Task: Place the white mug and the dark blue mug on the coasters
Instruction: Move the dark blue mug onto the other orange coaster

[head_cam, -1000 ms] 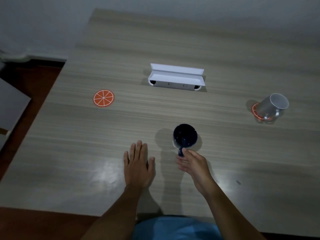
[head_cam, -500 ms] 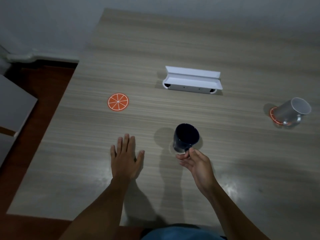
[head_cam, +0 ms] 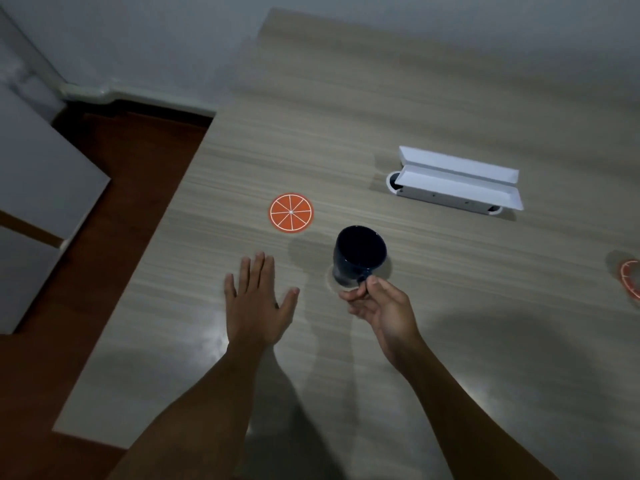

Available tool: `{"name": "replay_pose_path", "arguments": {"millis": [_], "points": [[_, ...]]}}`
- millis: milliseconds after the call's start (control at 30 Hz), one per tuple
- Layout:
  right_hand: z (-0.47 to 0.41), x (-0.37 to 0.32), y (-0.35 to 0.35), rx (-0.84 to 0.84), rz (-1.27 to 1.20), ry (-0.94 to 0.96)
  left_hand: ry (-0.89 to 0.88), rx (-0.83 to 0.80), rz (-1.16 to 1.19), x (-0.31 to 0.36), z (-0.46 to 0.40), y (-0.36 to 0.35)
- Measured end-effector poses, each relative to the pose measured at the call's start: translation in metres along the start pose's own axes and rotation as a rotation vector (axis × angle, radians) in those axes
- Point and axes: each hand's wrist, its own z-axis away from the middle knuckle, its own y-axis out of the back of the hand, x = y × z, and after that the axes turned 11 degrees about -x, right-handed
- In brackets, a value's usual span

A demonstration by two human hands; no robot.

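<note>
Head view: right hand [head_cam: 382, 308] pinches handle of dark blue mug [head_cam: 358, 255], handle toward person, mouth tilted up and away, interior dark, contents indiscernible. Left hand [head_cam: 254, 303] flat, fingers spread, on bench [head_cam: 450, 98]. Orange coaster [head_cam: 291, 212] bare, beyond left hand. Second coaster [head_cam: 630, 277] at far right, cropped by frame.

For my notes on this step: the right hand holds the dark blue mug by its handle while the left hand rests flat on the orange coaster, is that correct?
Not quite. In the head view the left hand lies flat on the bare table, short of the orange coaster, which is uncovered. The right hand does hold the dark blue mug by its handle.
</note>
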Motion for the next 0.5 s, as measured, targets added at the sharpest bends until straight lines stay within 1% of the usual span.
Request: {"name": "replay_pose_path", "arguments": {"millis": [233,500], "points": [[-0.054,-0.015,-0.049,-0.056,0.032,0.013,0.003,0.016,0.009,-0.003,-0.004,-0.002],[-0.099,-0.029,-0.080,-0.141,0.011,0.057,0.006,-0.019,0.053,-0.004,-0.006,0.000]]}}
